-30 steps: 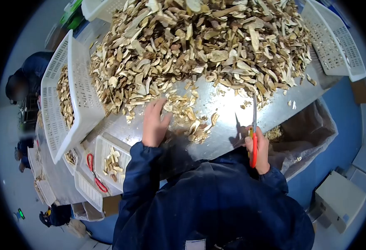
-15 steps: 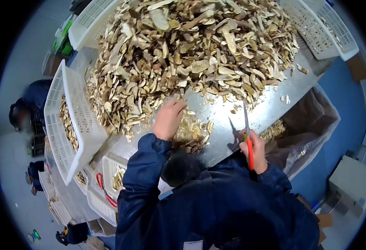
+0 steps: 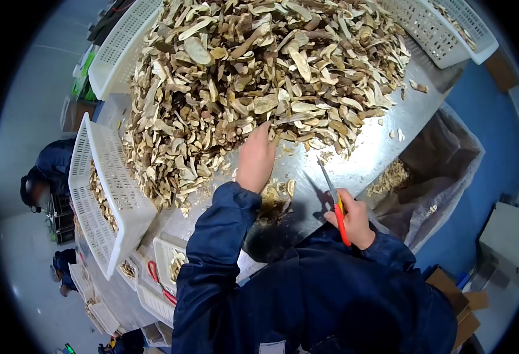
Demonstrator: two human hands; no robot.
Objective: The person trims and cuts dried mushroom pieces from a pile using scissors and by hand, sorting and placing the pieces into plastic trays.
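Observation:
A big heap of dried mushroom slices (image 3: 236, 88) covers the metal table (image 3: 389, 133). My left hand (image 3: 256, 160) reaches the near edge of the heap, its fingers stretched forward and touching the slices; no held slice shows. My right hand (image 3: 355, 221) grips scissors (image 3: 336, 203) with red handles, the blades pointing up toward the heap and away from any slice. Between my left hand and the table's front edge lies a small group of slices and crumbs (image 3: 276, 194).
White perforated baskets (image 3: 115, 206) (image 3: 431, 35) stand left and right of the heap. A lined bin (image 3: 448, 159) with scraps is below the table's right edge. At lower left are a small white tray (image 3: 164, 251) and red-handled scissors (image 3: 162, 283). A co-worker (image 3: 53, 168) is at left.
My left hand has moved forward from the small group of slices to the edge of the heap. My right hand still grips the scissors, their blades now tilted further left. The view has shifted slightly.

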